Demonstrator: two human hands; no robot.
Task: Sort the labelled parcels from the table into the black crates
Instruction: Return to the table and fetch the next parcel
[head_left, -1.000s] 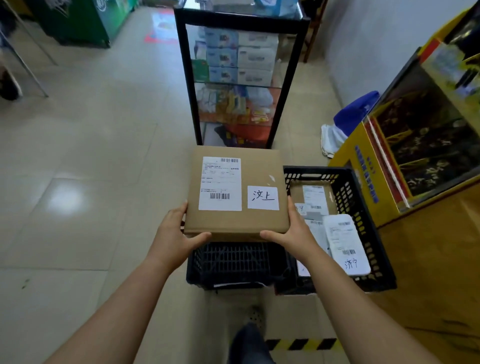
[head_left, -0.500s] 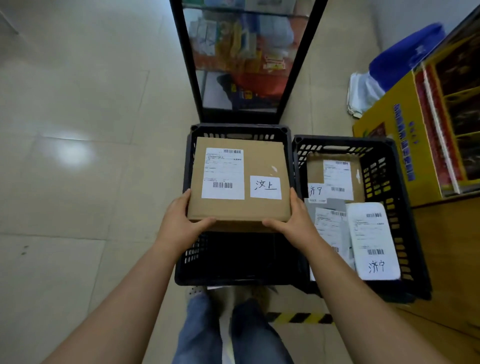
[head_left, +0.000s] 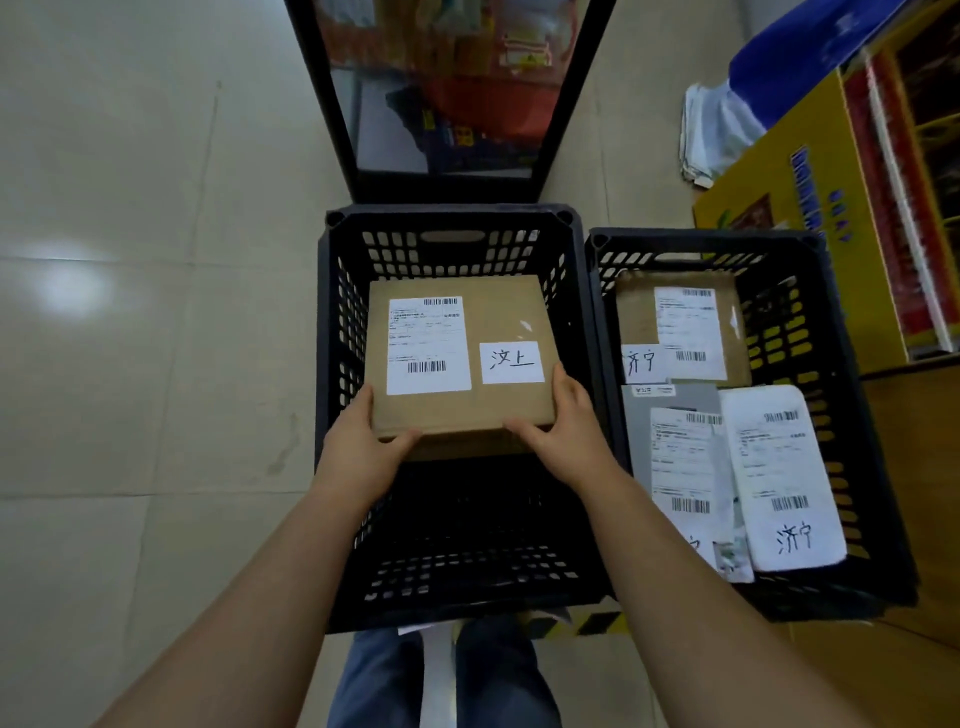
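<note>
Brown cardboard, flat and square, the parcel (head_left: 460, 358) sits inside the left black crate (head_left: 332, 364), below its rim, held level between both hands. The left hand (head_left: 358, 447) grips the near left corner, thumb curled over the top face and fingers hidden underneath. The right hand (head_left: 566, 426) grips the near right corner in the same way, thumb on top, fingers along the side edge. A white shipping label (head_left: 428, 345) and a small handwritten slip (head_left: 511, 362) face up, just beyond the thumbs. Whether the parcel touches the crate floor cannot be told. The right black crate (head_left: 857, 415) stands touching the first and holds a brown box (head_left: 636, 317), a grey mailer (head_left: 675, 467) and a white mailer (head_left: 779, 478).
</note>
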